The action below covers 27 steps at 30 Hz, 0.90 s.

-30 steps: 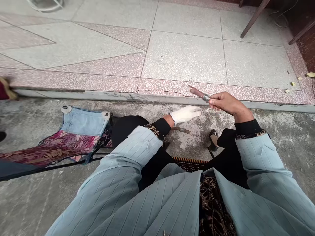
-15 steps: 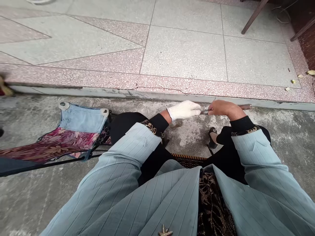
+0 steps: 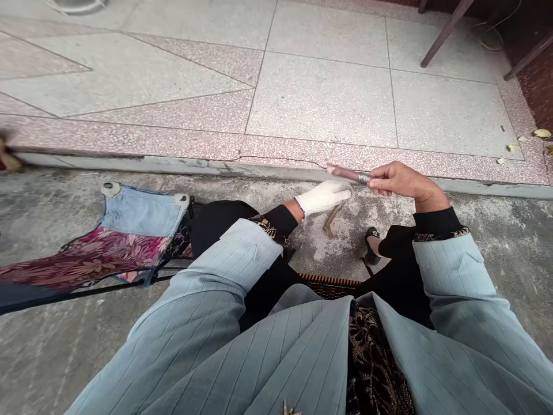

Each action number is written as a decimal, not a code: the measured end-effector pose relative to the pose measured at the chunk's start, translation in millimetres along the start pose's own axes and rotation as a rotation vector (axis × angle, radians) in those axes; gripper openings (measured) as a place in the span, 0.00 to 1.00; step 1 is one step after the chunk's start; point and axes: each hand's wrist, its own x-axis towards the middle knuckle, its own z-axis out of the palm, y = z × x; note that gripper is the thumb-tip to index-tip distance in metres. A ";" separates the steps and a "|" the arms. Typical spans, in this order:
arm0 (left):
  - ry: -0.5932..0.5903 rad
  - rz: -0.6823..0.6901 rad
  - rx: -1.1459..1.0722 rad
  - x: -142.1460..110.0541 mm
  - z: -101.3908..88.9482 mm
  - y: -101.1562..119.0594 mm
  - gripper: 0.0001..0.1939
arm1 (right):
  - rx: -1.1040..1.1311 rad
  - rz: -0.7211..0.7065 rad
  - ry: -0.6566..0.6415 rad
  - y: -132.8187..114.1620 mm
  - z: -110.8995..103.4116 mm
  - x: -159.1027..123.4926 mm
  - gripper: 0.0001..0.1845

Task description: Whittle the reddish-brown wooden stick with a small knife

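Observation:
My right hand [image 3: 395, 181] is bare, its thumb and fingers closed on one end of a brown wooden stick [image 3: 343, 172] wound with silvery wire [image 3: 363, 178] close to my fingertips. The stick points left, its pale blunt tip over the step's edge. A white knitted glove covers my left hand [image 3: 326, 196], just below the stick, with the fingers curled together. From under the gloved fingertips a curved brownish strip [image 3: 330, 223] hangs down over the concrete. What it is, and how the fingers hold it, is partly hidden by the glove.
A raised terrazzo step [image 3: 319, 104] runs across in front. Left of my knee stands a folding chair [image 3: 142, 210] with denim and flowered cloth. Wooden furniture legs [image 3: 447, 31] and fallen leaves [image 3: 542, 133] are at the right; a white round object [image 3: 78, 6] is at upper left.
The stick pointed right from under my right hand; now it points left, its wire winding showing. My right hand has turned and risen slightly, apart from the left. The curved strip has come into sight.

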 end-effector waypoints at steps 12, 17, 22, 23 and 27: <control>-0.082 0.039 0.181 -10.2 -24.0 14.7 0.17 | -0.463 0.201 -0.346 6.6 25.1 27.1 0.13; -0.109 0.056 -0.026 -7.3 -18.7 3.7 0.19 | -0.033 -0.051 -0.435 -9.8 20.0 9.2 0.18; -0.095 0.002 -0.038 -6.7 -6.5 3.8 0.19 | 0.012 0.019 0.173 -0.3 -1.5 3.2 0.17; -0.130 0.016 0.001 -7.7 -6.0 6.7 0.18 | -0.047 0.068 0.251 2.9 -2.0 6.2 0.17; -0.220 0.064 0.119 -12.6 -10.0 16.9 0.16 | -0.444 0.272 0.266 11.4 10.6 23.7 0.16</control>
